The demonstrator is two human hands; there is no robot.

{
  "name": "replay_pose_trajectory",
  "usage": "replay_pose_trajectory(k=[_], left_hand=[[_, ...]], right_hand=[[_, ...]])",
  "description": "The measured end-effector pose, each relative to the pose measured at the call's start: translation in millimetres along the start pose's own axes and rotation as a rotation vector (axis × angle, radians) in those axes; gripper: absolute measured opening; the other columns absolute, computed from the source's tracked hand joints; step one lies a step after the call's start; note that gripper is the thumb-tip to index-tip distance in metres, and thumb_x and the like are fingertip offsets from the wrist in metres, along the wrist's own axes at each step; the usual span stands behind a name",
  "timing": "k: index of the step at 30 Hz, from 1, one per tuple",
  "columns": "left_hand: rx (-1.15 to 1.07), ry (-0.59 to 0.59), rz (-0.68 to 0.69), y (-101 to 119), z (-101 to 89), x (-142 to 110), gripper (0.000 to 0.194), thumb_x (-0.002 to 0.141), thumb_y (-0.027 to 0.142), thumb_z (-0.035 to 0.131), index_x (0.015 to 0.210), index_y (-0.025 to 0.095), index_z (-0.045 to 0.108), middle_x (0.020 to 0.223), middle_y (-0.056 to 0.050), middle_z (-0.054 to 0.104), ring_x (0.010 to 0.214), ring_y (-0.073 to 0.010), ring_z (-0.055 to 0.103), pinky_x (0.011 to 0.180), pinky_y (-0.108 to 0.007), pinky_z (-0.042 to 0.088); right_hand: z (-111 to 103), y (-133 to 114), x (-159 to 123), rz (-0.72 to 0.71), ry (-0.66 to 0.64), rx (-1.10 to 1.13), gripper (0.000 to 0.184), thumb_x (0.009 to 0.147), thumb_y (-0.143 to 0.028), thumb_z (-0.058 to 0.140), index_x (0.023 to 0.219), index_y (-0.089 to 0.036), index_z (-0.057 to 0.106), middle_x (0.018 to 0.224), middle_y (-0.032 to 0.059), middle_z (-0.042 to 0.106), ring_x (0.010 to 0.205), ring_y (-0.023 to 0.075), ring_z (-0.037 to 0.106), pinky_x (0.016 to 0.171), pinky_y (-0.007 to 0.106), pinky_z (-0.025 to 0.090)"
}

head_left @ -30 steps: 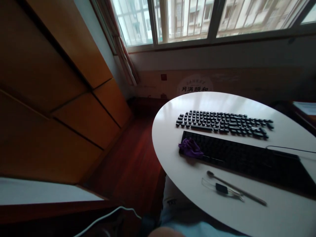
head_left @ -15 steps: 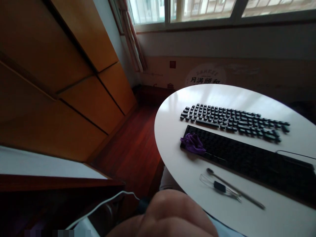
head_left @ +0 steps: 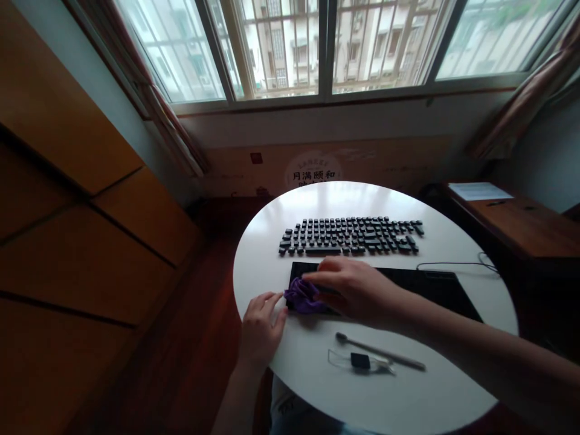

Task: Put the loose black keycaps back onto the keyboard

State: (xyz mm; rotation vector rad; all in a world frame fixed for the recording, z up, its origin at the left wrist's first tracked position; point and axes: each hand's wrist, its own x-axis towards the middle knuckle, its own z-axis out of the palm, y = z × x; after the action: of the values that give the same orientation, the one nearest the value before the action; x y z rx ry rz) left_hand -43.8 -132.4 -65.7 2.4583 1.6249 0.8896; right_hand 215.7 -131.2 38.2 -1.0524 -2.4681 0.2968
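A crumpled purple cloth [head_left: 304,296] lies on the left end of a black keyboard base [head_left: 419,290]. My right hand [head_left: 342,283] reaches over the base from the right, with its fingers stretched to the cloth and the thumb apart from them. I cannot make out a closed grip on it. At the cloth's left side is my left hand [head_left: 263,323], fingers apart, tips by the table's edge and close to the keyboard's corner. Loose black keycaps [head_left: 351,235] stand in rows behind the base. In front lie a long-handled brush [head_left: 383,351] and a wire keycap puller [head_left: 360,361].
Everything lies on a white oval table [head_left: 362,399]. A cable [head_left: 457,263] runs off the keyboard to the right. To the right stands a wooden desk [head_left: 534,223] with paper [head_left: 480,191] on it. Wooden cabinets [head_left: 67,241] line the left side, and windows [head_left: 317,48] are ahead.
The view has swung right and up. Both hands have come over the table to the purple cloth; earlier the cloth lay untouched on the keyboard's left end.
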Motion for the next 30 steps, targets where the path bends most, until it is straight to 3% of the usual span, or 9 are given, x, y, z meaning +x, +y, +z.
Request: replay_pose_trajectory(k=[4,8,13,17,20,22,25,28,30], left_hand=[[0.015,-0.158,0.024,-3.8,9.6,5.5,0.046,0.086,0.028,0.063,0.131,0.020,0.060,0.132,-0.012,0.062,0.123,-0.0290,0.055,0.108,-0.050,0.043],[0.042,-0.220,0.032,-3.1,8.0,15.5,0.056,0.084,0.028,0.065,0.139,0.024,0.054,0.139,-0.012,0.058,0.128,-0.0298,0.051,0.110,-0.051,0.039],[0.089,-0.259,0.036,-9.0,7.0,21.0,0.052,0.085,0.035,0.067,0.136,0.030,0.058,0.143,-0.011,0.055,0.132,-0.0323,0.048,0.109,-0.052,0.039],[0.082,-0.253,0.037,-10.8,7.8,20.6,0.051,0.086,0.040,0.066,0.136,0.030,0.058,0.143,-0.011,0.055,0.133,-0.0317,0.048,0.109,-0.052,0.039],[0.081,-0.247,0.057,-10.0,8.7,20.1,0.051,0.088,0.042,0.065,0.136,0.030,0.057,0.141,-0.010,0.057,0.132,-0.0308,0.049,0.109,-0.052,0.038],[0.096,-0.246,0.066,-9.7,9.8,20.1,0.049,0.087,0.041,0.064,0.135,0.028,0.058,0.140,-0.010,0.058,0.130,-0.0310,0.050,0.108,-0.052,0.038],[0.130,-0.235,0.058,-9.9,11.7,20.3,0.052,0.085,0.042,0.065,0.132,0.021,0.060,0.137,-0.014,0.059,0.128,-0.0327,0.051,0.107,-0.051,0.039],[0.147,-0.229,0.048,-10.0,12.3,20.6,0.054,0.085,0.045,0.064,0.133,0.019,0.058,0.137,-0.015,0.060,0.129,-0.0324,0.051,0.108,-0.051,0.038],[0.145,-0.239,0.052,-9.8,11.8,20.9,0.051,0.087,0.045,0.061,0.134,0.024,0.058,0.139,-0.012,0.059,0.130,-0.0312,0.051,0.108,-0.050,0.038]], right_hand=[[40.5,10.8,16.7,0.094,-0.130,-0.137,0.037,0.087,-0.033,0.070,0.122,-0.025,0.069,0.096,0.0092,0.065,0.081,0.0199,0.058,0.068,0.029,0.041],[66.5,19.7,23.0,0.074,-0.221,-0.128,0.029,0.092,-0.027,0.060,0.119,-0.025,0.071,0.094,0.0087,0.067,0.081,0.0192,0.058,0.068,0.028,0.039],[52.3,23.8,15.2,0.005,-0.284,-0.132,0.021,0.090,-0.018,0.058,0.102,-0.019,0.075,0.092,0.0084,0.068,0.080,0.0188,0.059,0.068,0.028,0.040],[15.0,34.9,0.9,0.187,-0.411,-0.280,0.015,0.080,-0.007,0.062,0.079,-0.014,0.075,0.079,0.0087,0.069,0.067,0.0171,0.057,0.059,0.027,0.035],[-0.2,36.9,6.3,0.271,-0.395,-0.304,0.019,0.079,-0.003,0.060,0.078,-0.014,0.075,0.079,0.0082,0.069,0.064,0.0152,0.055,0.059,0.027,0.033],[7.2,31.5,22.0,0.239,-0.280,-0.256,0.023,0.085,-0.005,0.056,0.092,-0.017,0.075,0.089,0.0074,0.069,0.072,0.0156,0.058,0.062,0.026,0.035],[37.0,21.8,48.8,0.155,-0.150,-0.198,0.023,0.094,-0.014,0.053,0.106,-0.017,0.071,0.096,0.0084,0.067,0.080,0.0174,0.058,0.067,0.026,0.038],[57.2,24.0,51.3,0.133,-0.199,-0.214,0.020,0.093,-0.014,0.053,0.100,-0.014,0.072,0.090,0.0091,0.067,0.078,0.0184,0.056,0.067,0.028,0.039],[52.4,33.2,30.2,0.183,-0.266,-0.255,0.019,0.091,-0.011,0.055,0.093,-0.015,0.073,0.086,0.0086,0.067,0.076,0.0182,0.057,0.066,0.028,0.039]])
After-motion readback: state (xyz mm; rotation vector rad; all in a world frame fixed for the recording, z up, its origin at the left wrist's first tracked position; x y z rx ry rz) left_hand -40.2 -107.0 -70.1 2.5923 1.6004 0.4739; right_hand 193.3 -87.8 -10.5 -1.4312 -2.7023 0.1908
